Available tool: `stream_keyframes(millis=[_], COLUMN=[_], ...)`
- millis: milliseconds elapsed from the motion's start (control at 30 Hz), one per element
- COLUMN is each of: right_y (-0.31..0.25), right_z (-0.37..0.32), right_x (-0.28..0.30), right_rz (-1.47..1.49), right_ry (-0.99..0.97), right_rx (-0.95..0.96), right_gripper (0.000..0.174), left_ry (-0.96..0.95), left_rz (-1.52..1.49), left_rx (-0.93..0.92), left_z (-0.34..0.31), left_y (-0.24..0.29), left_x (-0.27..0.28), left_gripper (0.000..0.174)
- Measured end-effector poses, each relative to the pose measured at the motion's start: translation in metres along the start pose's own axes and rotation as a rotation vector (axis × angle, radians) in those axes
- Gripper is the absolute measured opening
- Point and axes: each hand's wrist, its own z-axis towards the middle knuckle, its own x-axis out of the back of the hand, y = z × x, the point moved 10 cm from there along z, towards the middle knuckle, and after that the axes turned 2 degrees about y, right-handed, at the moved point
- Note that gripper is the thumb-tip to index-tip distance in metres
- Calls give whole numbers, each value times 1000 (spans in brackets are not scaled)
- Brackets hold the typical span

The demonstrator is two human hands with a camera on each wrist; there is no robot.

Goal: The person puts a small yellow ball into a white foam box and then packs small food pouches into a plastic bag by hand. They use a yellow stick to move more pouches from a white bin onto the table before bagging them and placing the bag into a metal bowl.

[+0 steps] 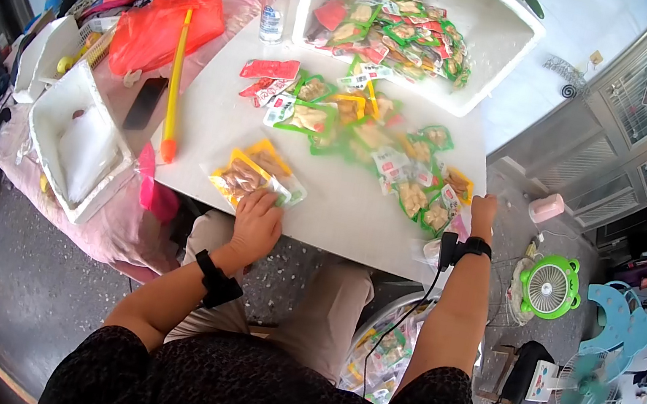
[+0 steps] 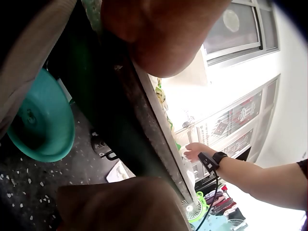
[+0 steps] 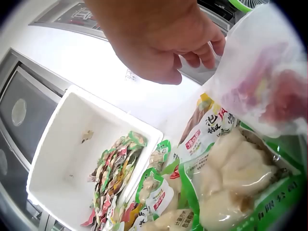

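Note:
My left hand [image 1: 256,223] lies at the near table edge, its fingers over the lower edge of yellow-edged food packets [image 1: 241,174]. In the left wrist view that hand [image 2: 166,31] is a close, blurred shape and hides the packets. My right hand [image 1: 483,215] is over the table's right edge. The right wrist view shows this hand [image 3: 168,45] with loosely bent fingers and nothing between thumb and fingers. Beside its fingertips is a cloudy plastic bag [image 3: 262,72] with reddish contents. Below lie green-edged packets [image 3: 231,173] of pale food.
A white foam box [image 1: 491,67] with several packets stands at the back, beside a clear bottle [image 1: 273,14]. More packets [image 1: 304,116] spread across the table. At left are a smaller foam box [image 1: 83,153], a phone [image 1: 146,103] and a yellow stick [image 1: 176,83]. A tub [image 1: 352,361] of packets sits below.

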Motion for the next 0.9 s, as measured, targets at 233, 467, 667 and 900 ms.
stream_keyframes(millis=[233, 467, 667, 900], right_y=[42, 61, -20, -69], right_z=[23, 47, 11, -77], right_x=[-42, -66, 19, 72], right_rz=[-345, 62, 332, 811], right_ry=[2, -102, -2, -66], right_rx=[-44, -23, -67, 14], right_gripper=[19, 20, 9, 9], left_ry=[-38, -51, -40, -26], left_rz=[6, 3, -19, -18], left_rx=[2, -7, 12, -42], left_z=[2, 2, 3, 5], left_y=[1, 3, 0, 20], left_x=[-2, 0, 1, 22], left_gripper=[16, 17, 16, 17])
